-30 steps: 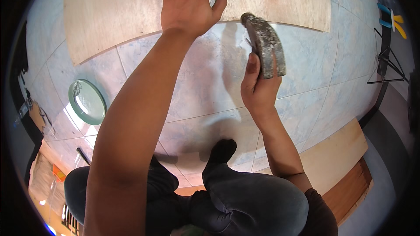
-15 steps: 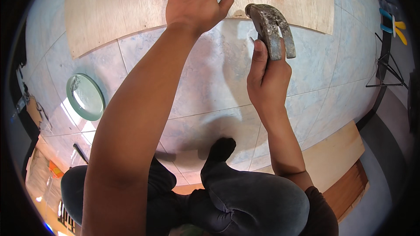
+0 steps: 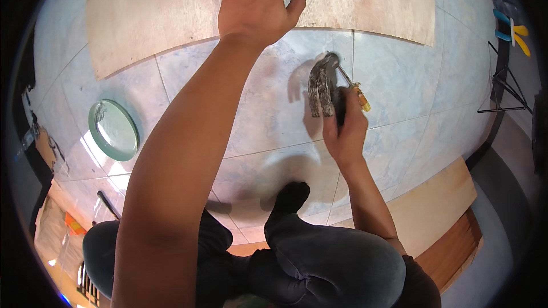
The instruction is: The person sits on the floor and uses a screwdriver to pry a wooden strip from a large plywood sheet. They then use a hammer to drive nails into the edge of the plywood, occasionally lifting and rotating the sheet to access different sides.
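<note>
My left hand (image 3: pixel 260 8) lies palm down on a pale plywood sheet (image 3: pixel 154 17), fingers spread, near the sheet's close edge. In my right hand (image 3: pixel 348 137) is a claw hammer (image 3: pixel 323 85) with a worn metal head and a dark grip, held low over the tiles on the near side of the plywood. Just right of the hammer is a screwdriver (image 3: pixel 361 97) with a yellow handle and thin shaft, close against my right fingers. Whether those fingers touch it, I cannot tell.
At left a green round dish (image 3: pixel 123 151) holds small metal nails on the tiled floor (image 3: pixel 268 102). Blue-and-yellow handles (image 3: pixel 518 37) and a black wire stand (image 3: pixel 505 88) are at far right. Plywood offcuts (image 3: pixel 436 202) lie lower right. My knees (image 3: pixel 342 256) fill the lower middle.
My right hand has drawn the hammer back from the plywood edge, down toward me and slightly left, and turned it. The screwdriver has come into sight. My left hand stays put.
</note>
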`<state>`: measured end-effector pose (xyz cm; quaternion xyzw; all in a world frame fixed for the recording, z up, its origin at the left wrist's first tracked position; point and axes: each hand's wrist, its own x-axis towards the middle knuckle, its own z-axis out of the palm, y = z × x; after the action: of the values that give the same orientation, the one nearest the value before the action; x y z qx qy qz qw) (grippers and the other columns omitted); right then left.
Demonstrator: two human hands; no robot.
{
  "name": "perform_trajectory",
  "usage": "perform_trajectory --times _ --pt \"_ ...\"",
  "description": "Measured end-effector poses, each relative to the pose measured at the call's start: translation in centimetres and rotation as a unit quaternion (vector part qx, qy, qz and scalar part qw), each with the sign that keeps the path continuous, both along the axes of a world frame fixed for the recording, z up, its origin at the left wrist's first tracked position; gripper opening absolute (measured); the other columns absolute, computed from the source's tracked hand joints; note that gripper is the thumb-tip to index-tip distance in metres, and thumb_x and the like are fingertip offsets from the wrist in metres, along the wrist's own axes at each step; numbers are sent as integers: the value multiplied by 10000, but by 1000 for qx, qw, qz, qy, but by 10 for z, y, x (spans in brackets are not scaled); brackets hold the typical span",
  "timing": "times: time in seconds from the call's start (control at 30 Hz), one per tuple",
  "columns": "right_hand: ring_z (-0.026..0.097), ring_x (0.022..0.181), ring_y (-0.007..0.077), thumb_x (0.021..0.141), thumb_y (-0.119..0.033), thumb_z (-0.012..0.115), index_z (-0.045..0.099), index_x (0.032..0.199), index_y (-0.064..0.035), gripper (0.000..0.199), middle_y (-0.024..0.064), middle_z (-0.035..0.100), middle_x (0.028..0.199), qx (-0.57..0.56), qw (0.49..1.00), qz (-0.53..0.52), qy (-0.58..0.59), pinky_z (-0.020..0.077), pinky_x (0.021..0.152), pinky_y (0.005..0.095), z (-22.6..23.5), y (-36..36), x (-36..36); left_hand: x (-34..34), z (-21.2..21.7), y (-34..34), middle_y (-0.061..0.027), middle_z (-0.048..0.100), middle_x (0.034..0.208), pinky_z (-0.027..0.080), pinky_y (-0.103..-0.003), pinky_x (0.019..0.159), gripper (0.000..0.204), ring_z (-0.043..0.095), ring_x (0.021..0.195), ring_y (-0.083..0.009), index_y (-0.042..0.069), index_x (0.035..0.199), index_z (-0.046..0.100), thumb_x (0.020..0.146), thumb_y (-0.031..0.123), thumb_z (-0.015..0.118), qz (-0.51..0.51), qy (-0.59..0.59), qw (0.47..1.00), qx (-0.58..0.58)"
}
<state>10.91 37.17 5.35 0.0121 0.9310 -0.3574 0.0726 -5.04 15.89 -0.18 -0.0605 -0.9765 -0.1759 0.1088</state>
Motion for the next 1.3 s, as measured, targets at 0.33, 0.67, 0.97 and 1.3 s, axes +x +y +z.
perform_trajectory --times 0.33,0.67,0.97,1.3 --pt "618 550 134 1083 -185 514 524 1344 40 344 99 655 867 -232 818 -45 -525 569 500 308 80 3 -51 -2 -2 -1 -234 369 1674 174 -602 1296 659 256 1582 -435 132 1571 515 1008 469 573 -3 0 1000 -4" --pt "736 638 225 973 -107 539 505 1486 -54 517 152 656 994 -170 830 -25 -531 646 616 332 101 0 -112 -1 0 -1 -228 359 1684 169 -605 1296 667 252 1585 -431 140 1583 504 1012 481 562 2 -11 1000 -14" --pt "665 908 215 927 -177 826 656 1203 -34 353 127 670 982 37 986 163 7 557 809 387 35 -7 -78 -3 6 -2 -226 368 1680 178 -611 1291 671 259 1581 -436 141 1584 503 1008 479 567 3 -20 1000 -4" --pt "628 578 115 1053 -268 703 567 925 -18 312 17 597 658 -258 957 47 -122 507 537 289 37 -35 -139 0 1 -3 -200 354 1691 167 -598 1300 652 246 1591 -411 157 1586 500 1015 464 566 9 -32 999 -4"
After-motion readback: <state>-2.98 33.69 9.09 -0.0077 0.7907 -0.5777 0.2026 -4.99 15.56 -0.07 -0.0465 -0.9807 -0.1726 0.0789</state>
